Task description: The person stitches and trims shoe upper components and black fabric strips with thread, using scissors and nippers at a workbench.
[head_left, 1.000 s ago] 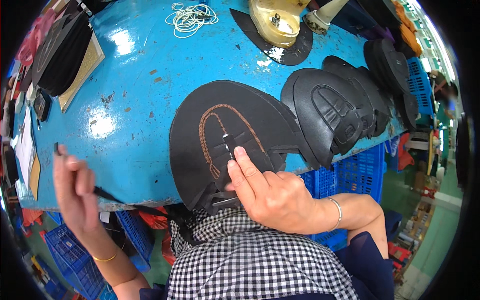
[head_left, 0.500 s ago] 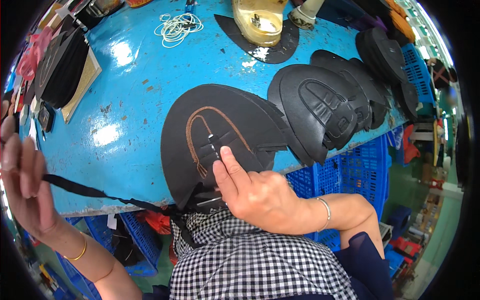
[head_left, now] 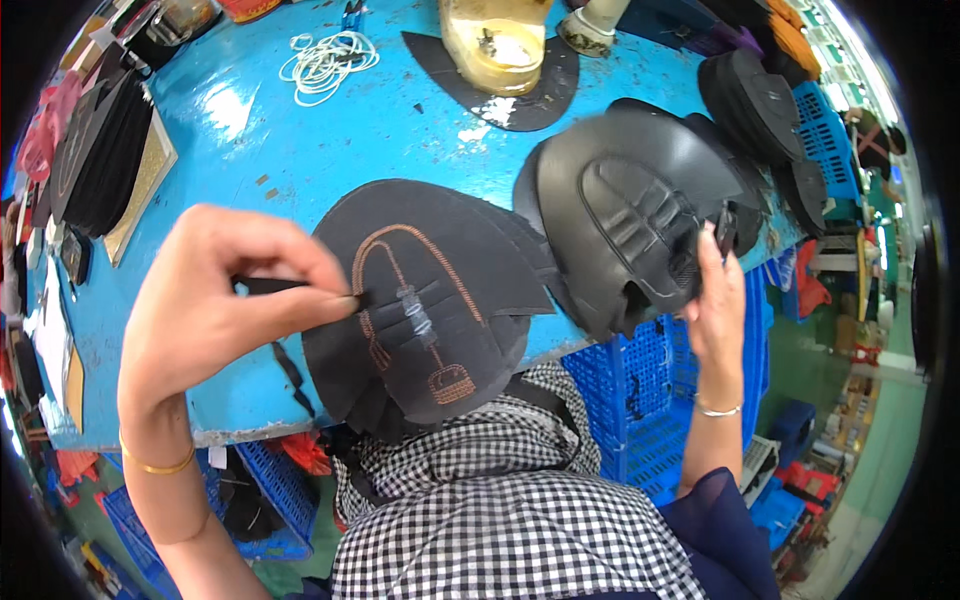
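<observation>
Left grip (head_left: 222,312) on strip (head_left: 272,287), crated pieces (head_left: 248,512)

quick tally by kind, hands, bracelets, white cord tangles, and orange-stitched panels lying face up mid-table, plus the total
Hands: 2 (left hand, right hand)
Bracelets: 2 (gold bracelet, silver bracelet)
White cord tangle: 1
Orange-stitched panel: 1
Total: 6
</observation>
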Motion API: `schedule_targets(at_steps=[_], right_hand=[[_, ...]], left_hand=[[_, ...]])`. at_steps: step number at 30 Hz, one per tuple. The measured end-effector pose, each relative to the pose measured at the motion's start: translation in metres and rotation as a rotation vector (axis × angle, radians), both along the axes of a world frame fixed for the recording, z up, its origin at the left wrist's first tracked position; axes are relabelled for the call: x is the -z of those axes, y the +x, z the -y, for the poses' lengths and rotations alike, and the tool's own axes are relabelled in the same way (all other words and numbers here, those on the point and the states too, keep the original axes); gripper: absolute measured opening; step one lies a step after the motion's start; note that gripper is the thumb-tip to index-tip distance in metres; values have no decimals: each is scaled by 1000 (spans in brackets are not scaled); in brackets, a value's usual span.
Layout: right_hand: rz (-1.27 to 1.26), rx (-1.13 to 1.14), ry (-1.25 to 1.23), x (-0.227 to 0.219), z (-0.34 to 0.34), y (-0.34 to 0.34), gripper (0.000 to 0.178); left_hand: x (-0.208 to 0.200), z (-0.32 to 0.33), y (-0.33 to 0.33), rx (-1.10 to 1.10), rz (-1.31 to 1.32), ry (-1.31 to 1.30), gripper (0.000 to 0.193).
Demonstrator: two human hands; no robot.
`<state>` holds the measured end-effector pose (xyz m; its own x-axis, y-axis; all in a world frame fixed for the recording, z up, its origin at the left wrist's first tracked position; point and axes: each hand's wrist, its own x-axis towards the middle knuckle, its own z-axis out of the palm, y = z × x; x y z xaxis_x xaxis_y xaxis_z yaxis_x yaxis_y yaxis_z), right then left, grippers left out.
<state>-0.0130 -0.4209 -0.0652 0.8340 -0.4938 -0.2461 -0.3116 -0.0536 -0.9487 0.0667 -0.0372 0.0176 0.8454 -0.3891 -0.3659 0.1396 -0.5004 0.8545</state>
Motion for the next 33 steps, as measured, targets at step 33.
schedule_targets(at_steps=[33], right_hand=[[458,-1419,-756,-2,-102,56,18]], left_hand=[[65,50,51,927,210,139,10]])
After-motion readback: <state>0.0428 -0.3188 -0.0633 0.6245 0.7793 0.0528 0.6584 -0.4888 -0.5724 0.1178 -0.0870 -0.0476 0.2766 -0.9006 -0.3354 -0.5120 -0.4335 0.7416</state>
